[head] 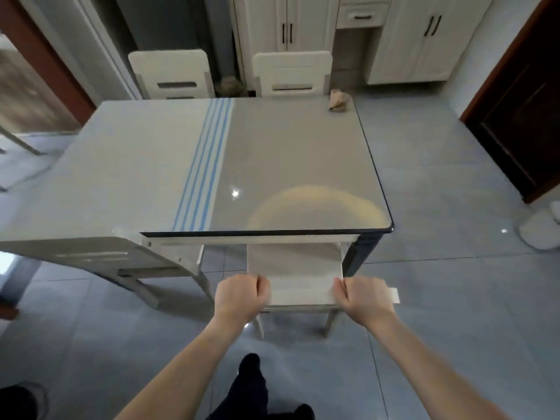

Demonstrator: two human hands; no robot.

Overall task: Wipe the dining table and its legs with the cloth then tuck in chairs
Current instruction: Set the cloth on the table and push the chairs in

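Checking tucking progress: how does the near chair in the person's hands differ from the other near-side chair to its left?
The held chair faces the table squarely, gripped by the left hand and right hand. The left chair is untouched and angled. The held chair's seat lies partly under the tabletop; how far the left chair's does is unclear. Both look white.

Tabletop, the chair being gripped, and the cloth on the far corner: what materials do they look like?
Tabletop: likely glass or high-gloss lacquer; it mirrors a light spot and a warm reflection, with a dark edge band.
Chair held by both hands: smooth, off-white, hard; painted wood or laminate, cannot tell which.
Cloth: soft beige fabric, crumpled, matte.
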